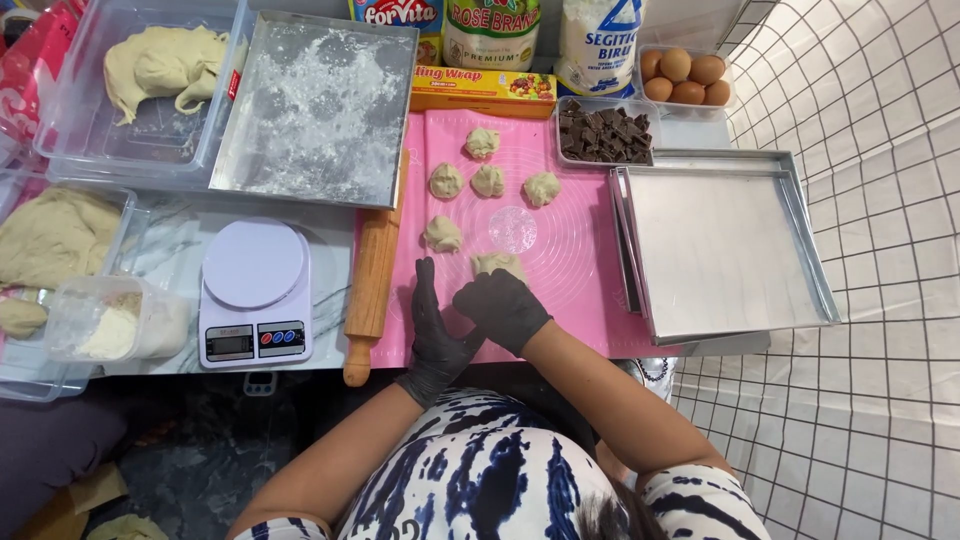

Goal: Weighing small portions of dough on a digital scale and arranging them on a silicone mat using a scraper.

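Now right hand [503, 306] cupped over dough piece [497, 263], seemingly a loose grip, left hand [436, 325] open-flat beside it

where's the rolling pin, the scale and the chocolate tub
rolling pin [372, 272], head view, middle of the wooden barrel
scale [255, 263], head view, round white platform
chocolate tub [604, 134], head view, chocolate pieces inside

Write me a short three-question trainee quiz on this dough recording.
1. True or false: the right hand lies on a dough piece.
2. How many other dough balls sit on the pink mat?
3. What lies just left of the mat: A) rolling pin, B) egg tray, C) chocolate tub?

Key: 1 true; 2 five; 3 A.
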